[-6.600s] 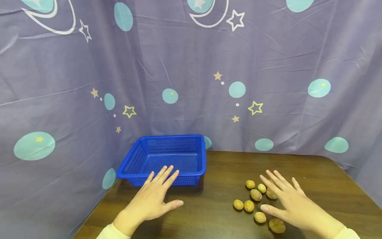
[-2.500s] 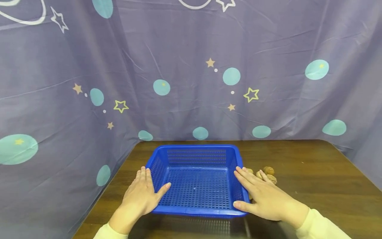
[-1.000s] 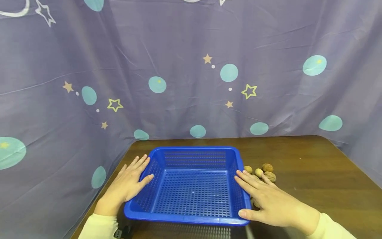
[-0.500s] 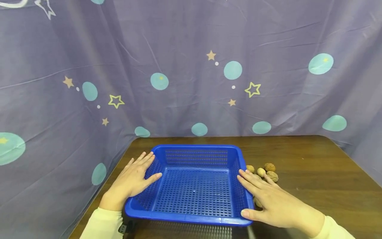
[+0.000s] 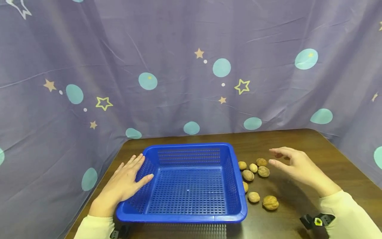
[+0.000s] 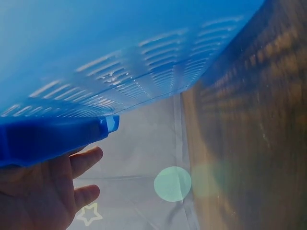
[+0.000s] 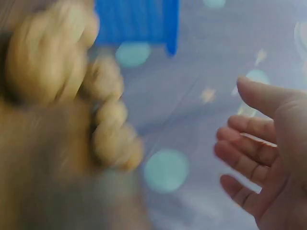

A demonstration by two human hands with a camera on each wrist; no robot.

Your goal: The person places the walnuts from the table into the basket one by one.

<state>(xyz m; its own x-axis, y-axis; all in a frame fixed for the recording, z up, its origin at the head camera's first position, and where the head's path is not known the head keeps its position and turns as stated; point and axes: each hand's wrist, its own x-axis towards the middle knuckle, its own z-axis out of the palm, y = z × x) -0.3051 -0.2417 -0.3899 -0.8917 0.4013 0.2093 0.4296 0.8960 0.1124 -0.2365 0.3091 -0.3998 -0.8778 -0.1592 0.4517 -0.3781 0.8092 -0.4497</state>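
A blue plastic basket [image 5: 182,218] with perforated walls stands in front of me and holds nothing. My left hand [image 5: 120,182] rests on its left rim, fingers extended and thumb over the inside. From the left wrist view, that hand [image 6: 41,199] lies beneath the rim edge, beside the slotted outer wall [image 6: 144,62]. Several walnuts of different sizes, among them a large one [image 5: 270,202] and a smaller one [image 5: 254,197], lie right of the basket. My right hand [image 5: 301,166] hovers right of them, fingers loosely bent around nothing. Blurred walnuts [image 7: 45,55] fill the right wrist view's left side.
The brown wooden table [image 5: 286,139] reaches back to a purple curtain [image 5: 179,109] with moons and stars. Another walnut [image 5: 245,187] is partly hidden by the basket's right wall. Dark straps [image 5: 317,220] sit at the wrists.
The basket came from the back left to the front beside the walnuts, both hands at its sides. In the last half second my right hand left its right rim and moved right, uncovering the walnuts.
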